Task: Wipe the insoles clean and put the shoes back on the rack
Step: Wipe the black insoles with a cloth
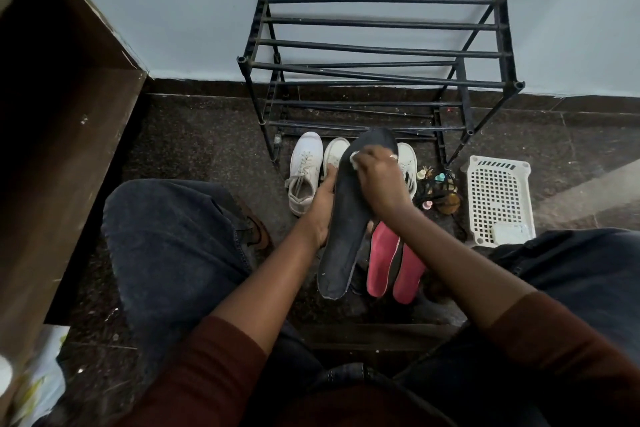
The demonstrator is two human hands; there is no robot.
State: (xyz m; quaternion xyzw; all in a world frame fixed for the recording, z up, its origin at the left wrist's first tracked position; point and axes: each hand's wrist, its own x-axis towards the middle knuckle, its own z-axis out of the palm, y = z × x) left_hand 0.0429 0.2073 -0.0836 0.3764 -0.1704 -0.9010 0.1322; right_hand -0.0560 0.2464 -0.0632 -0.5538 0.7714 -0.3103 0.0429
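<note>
person seated on the floor [194, 135], knees apart, facing the black rack [381, 52] against the wall; rack looks bare. left hand [322, 208] is closed around the left edge of a dark insole [349, 218], gripping it about mid-length and holding it up off the floor. right hand [377, 180] is curled onto a small white wipe [354, 159], pressing it on the insole's upper face near the far end.

key relation: insole's long axis runs away from the body, toe end toward the rack, heel end hanging near the lap. right hand sits at the far end, so the likely stroke is back along that axis toward the heel; most of the length below the wipe looks not yet covered. left hand is the nearer support, right does the wiping.

two pink insoles [394, 260] lie on the floor just right of the held one. white shoes [306, 170] stand on the floor in front of the rack, not yet shelved. white basket [498, 198] further right, small clutter [438, 191] between.
</note>
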